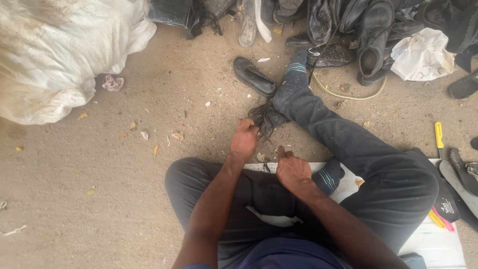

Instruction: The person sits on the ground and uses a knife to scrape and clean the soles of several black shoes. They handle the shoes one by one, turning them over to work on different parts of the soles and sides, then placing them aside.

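Fingers of left hand (244, 141) on dark scrap (266, 119), white sack (59, 55) nearby

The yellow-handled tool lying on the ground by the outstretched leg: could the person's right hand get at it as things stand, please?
Probably yes. The right hand rests by the lap, and the yellow-handled tool lies uncovered, but the raised right thigh lies between them, so the arm must reach over it.
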Motion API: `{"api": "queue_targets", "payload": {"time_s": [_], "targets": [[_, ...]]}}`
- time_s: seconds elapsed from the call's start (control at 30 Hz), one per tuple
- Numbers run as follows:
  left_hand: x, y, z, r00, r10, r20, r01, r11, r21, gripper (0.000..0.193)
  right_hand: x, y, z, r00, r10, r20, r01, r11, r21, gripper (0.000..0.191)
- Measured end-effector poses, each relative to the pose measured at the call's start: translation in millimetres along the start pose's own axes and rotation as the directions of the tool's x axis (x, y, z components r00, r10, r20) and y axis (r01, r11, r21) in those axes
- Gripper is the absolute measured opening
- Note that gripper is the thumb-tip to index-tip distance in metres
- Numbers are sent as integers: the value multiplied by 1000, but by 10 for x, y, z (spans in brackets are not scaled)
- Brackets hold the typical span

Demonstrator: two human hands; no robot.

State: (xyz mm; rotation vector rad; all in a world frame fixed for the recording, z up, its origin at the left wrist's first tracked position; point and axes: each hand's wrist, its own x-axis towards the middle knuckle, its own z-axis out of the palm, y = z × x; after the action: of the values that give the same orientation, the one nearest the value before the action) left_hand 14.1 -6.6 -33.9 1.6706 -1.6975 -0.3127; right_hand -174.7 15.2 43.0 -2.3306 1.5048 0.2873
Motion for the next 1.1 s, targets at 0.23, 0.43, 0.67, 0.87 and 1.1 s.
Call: {"api": "queue_targets", "payload": {"time_s": [0.23, 0.43, 0.67, 0.87, 1.1], "targets": [[-5, -58, -2, 998, -58, -38, 52, 986, -159, 10, 313, 9, 351, 992, -11, -125, 22, 996, 87, 36], [70, -247, 137, 976, -215, 40, 218, 937, -272, 15, 166, 91, 516, 984, 51, -172, 7, 947, 321, 37], [84, -318, 124, 962, -254, 96, 272, 902, -336, 16, 293, 201, 661, 998, 62, 22, -58, 669, 741, 23], [56, -278, 128, 950, -267, 160, 302, 919, -255, 16, 226, 79, 742, 989, 132, 69, -125, 493, 861, 22], [66, -143, 131, 906, -329, 266, 405, 857, -320, 22, 136, -222, 646, 970, 222, -97, 12, 358, 933, 16]]}}
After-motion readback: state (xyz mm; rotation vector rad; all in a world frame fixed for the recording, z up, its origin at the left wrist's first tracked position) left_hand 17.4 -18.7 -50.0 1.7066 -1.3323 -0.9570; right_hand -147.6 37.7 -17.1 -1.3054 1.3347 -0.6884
